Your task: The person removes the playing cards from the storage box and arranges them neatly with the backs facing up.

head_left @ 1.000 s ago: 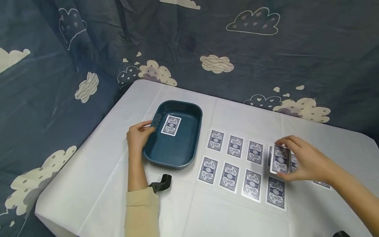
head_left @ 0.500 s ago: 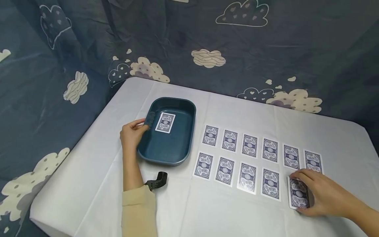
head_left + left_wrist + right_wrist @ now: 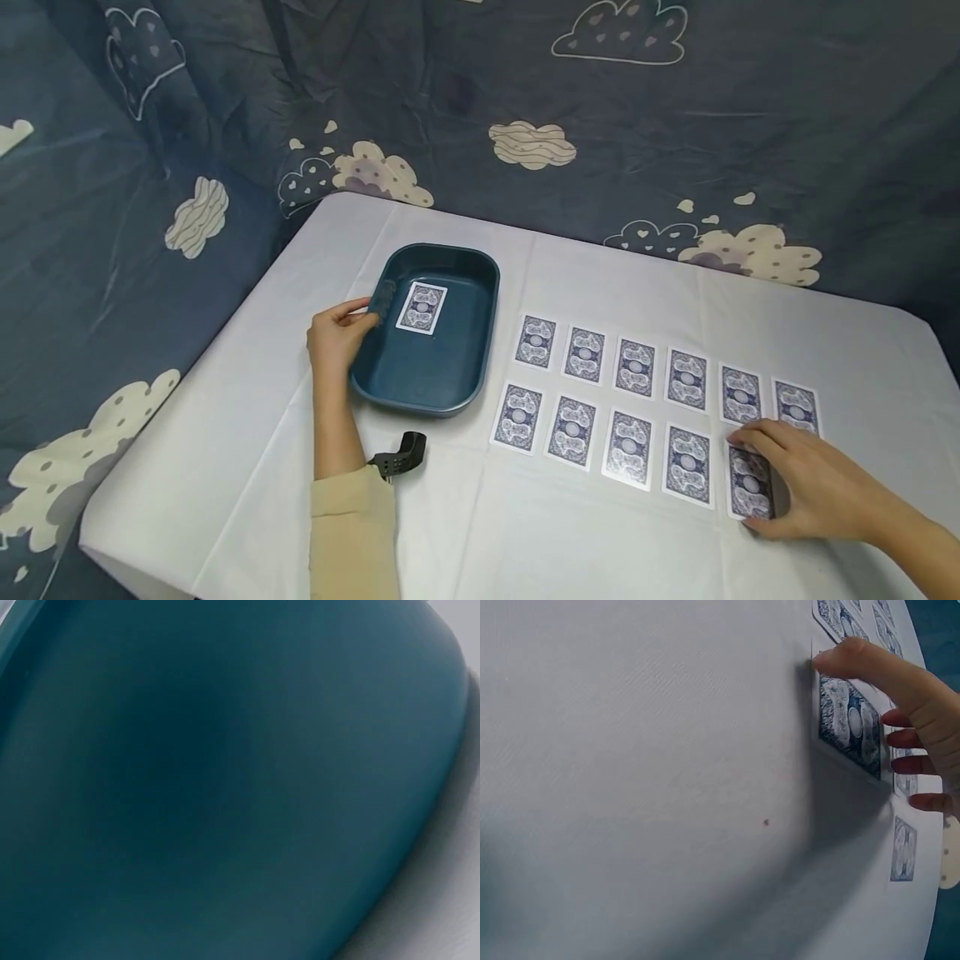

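Note:
My right hand (image 3: 817, 483) holds a small stack of playing cards (image 3: 750, 483), backs up, at the right end of the nearer card row. In the right wrist view the thumb is at one end of the stack (image 3: 847, 720) and the fingertips at the other. My left hand (image 3: 336, 337) pinches the left rim of a dark teal tray (image 3: 427, 392), its thumb by the inner side. One playing card (image 3: 422, 308) lies face down inside, towards the back. The tray's outer wall (image 3: 225, 787) fills the left wrist view.
Two rows of face-down cards lie right of the tray, a farther row (image 3: 636, 367) and a nearer row (image 3: 627, 450). A white cloth (image 3: 585, 558) covers the table. Dark cloud-print fabric (image 3: 450, 92) hangs behind. A black wrist-camera mount (image 3: 405, 454) juts from the left sleeve.
My right hand has moved with the stack from over the farther row to the nearer row's right end, then slightly left. The left hand keeps its place on the tray; the head view has shifted.

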{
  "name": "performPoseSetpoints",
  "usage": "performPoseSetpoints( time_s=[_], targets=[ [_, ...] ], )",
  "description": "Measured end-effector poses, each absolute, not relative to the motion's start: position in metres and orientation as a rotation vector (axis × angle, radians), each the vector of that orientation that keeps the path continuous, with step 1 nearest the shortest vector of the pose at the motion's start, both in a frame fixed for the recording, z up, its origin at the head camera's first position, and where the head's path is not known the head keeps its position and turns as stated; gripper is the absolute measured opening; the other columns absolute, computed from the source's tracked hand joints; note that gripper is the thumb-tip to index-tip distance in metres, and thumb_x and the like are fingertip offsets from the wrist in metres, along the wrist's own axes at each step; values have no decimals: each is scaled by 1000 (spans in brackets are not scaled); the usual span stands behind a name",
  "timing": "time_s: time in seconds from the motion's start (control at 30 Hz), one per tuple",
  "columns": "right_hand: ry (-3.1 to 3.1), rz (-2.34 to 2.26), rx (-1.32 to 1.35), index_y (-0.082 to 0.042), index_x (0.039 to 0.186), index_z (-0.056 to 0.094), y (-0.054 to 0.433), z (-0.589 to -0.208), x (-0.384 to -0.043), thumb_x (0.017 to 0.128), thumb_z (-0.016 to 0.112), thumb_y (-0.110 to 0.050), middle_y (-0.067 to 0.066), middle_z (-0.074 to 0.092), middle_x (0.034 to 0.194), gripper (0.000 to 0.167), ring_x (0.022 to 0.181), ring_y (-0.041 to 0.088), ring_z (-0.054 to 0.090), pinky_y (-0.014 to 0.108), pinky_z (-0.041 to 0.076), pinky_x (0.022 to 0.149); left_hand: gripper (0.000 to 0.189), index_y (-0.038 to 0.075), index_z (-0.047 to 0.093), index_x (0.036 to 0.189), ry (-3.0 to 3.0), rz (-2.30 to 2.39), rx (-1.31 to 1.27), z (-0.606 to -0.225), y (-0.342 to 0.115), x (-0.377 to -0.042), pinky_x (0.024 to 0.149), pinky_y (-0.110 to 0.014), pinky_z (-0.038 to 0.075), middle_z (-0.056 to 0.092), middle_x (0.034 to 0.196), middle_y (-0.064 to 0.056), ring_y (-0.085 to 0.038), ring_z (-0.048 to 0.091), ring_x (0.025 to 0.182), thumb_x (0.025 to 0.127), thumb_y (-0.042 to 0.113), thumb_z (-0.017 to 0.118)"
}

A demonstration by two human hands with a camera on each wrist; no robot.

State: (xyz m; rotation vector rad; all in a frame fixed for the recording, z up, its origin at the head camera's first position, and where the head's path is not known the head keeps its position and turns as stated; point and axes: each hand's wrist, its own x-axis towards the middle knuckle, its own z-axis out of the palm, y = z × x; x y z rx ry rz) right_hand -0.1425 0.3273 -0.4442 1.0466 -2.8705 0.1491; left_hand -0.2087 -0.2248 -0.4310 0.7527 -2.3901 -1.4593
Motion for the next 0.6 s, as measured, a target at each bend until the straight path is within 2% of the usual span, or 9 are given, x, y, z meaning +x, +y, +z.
performPoseSetpoints(
  time_s=[0.1, 0.17, 0.2, 0.4, 0.6],
  targets=[
    [-2882, 140, 1036, -9, 112, 57, 320, -437, -150, 46, 73, -73, 7, 54, 110, 93, 103, 28, 46, 47, 19, 104, 34, 16, 71, 107, -2391, -1462, 748, -431, -225, -209, 74, -27, 42, 71, 96, -11, -23, 65, 87, 73, 21, 67],
    [-2866, 155, 1032, -8, 111, 57, 311, -430, -158, 47, 73, -71, 9, 55, 110, 91, 104, 31, 46, 56, 26, 92, 34, 16, 71, 107, -2392, -1458, 743, -431, -225, -210, 74, -27, 42, 71, 95, -11, -23, 65, 87, 73, 21, 66],
    [-2860, 156, 1028, -9, 112, 57, 304, -426, -163, 48, 73, -71, 10, 56, 110, 91, 104, 33, 46, 58, 27, 91, 34, 16, 71, 107, -2391, -1454, 743, -431, -225, -210, 74, -28, 42, 71, 95, -11, -23, 65, 87, 73, 21, 66],
    [-2874, 150, 985, -17, 120, 55, 254, -408, -192, 52, 70, -73, 12, 52, 117, 89, 108, 38, 46, 59, 32, 88, 34, 17, 71, 107, -2406, -1441, 743, -432, -225, -210, 78, -30, 43, 71, 95, -10, -23, 66, 87, 74, 22, 66],
    [-2784, 157, 1070, -19, 129, 48, 189, -398, -221, 56, 64, -77, 11, 49, 120, 94, 106, 38, 48, 56, 37, 85, 33, 18, 72, 106, -2397, -1441, 741, -433, -226, -210, 78, -31, 44, 71, 94, -9, -22, 66, 86, 73, 21, 67]
  ],
)
